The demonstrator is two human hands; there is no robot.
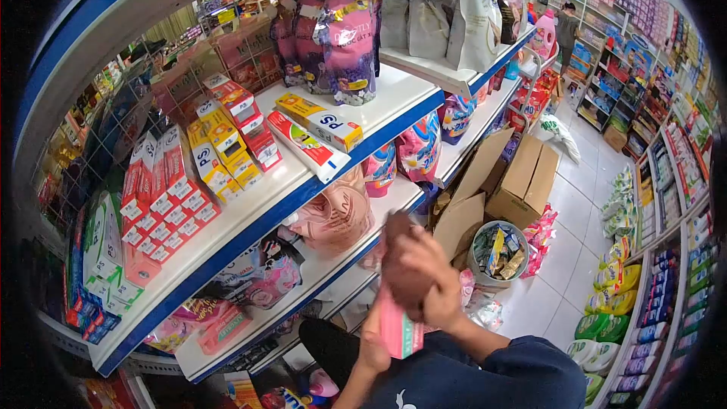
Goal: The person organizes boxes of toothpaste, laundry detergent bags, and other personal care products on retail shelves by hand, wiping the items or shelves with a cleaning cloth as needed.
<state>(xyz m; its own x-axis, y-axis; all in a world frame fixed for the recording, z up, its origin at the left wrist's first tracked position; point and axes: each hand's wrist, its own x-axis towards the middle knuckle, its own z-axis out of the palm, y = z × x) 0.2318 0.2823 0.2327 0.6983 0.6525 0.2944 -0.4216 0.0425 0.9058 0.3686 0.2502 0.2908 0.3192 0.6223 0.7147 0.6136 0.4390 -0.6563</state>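
In front of my body, my left hand [372, 347] grips a pink box [396, 324] with a white and green end. My right hand [441, 280] is closed on a dark brown cloth [404, 257], which covers the upper part of the pink box; the hand is slightly blurred. To the left, the upper shelf [291, 195] carries stacked red toothpaste boxes [170, 193] and yellow toothpaste boxes [221, 148]. One red, white and green toothpaste box [309, 145] lies near the shelf edge beside a yellow one [319, 120].
Purple pouches [348, 45] stand on the upper shelf, and detergent bags [333, 208] fill the one below. On the floor are an open cardboard box [524, 182] and a bucket [485, 276] of small packets. Stocked shelves [655, 288] line the aisle's right; a person [568, 34] stands far back.
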